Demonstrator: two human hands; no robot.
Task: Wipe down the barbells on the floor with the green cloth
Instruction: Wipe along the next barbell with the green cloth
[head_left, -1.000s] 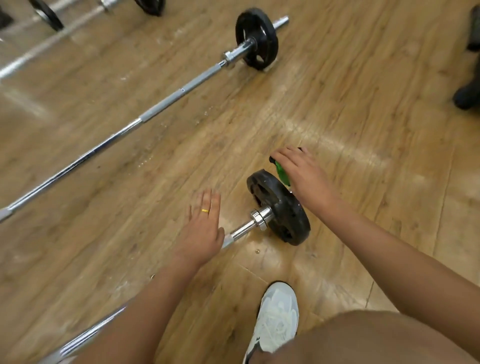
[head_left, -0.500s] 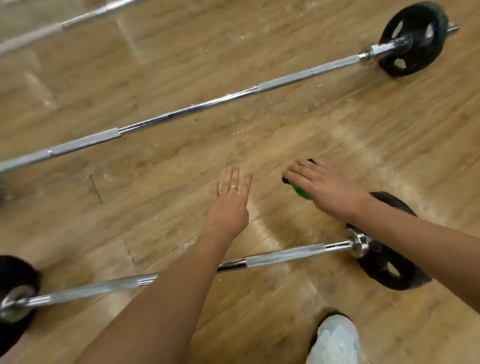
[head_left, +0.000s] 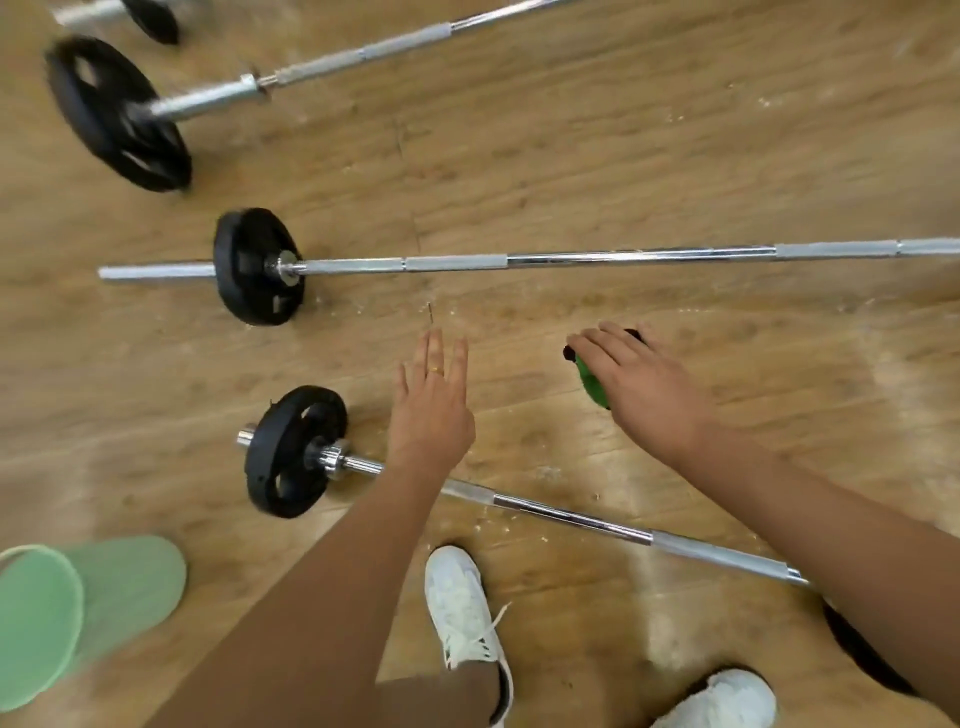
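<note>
Three barbells lie on the wooden floor. The nearest barbell (head_left: 571, 517) runs under both my forearms, with a black plate (head_left: 296, 449) at its left end. The middle barbell (head_left: 597, 257) lies beyond my hands, and the far barbell (head_left: 363, 49) crosses the top. My left hand (head_left: 431, 405) hovers flat with straight fingers between the nearest and middle bars and holds nothing. My right hand (head_left: 647, 392) holds the green cloth (head_left: 591, 382) under its palm, over the floor and clear of both bars. Most of the cloth is hidden.
A pale green bucket (head_left: 78, 597) lies on its side at the lower left. My white shoes (head_left: 462, 608) (head_left: 727, 699) stand just behind the nearest bar. Large black plates sit at the upper left (head_left: 117, 111), and part of a fourth barbell (head_left: 150, 18) shows above them.
The view has swung left, from the nearest barbell's right plate to the left ends of the barbells. My right hand has left that plate with the cloth, and both hands now hover over the floor.
</note>
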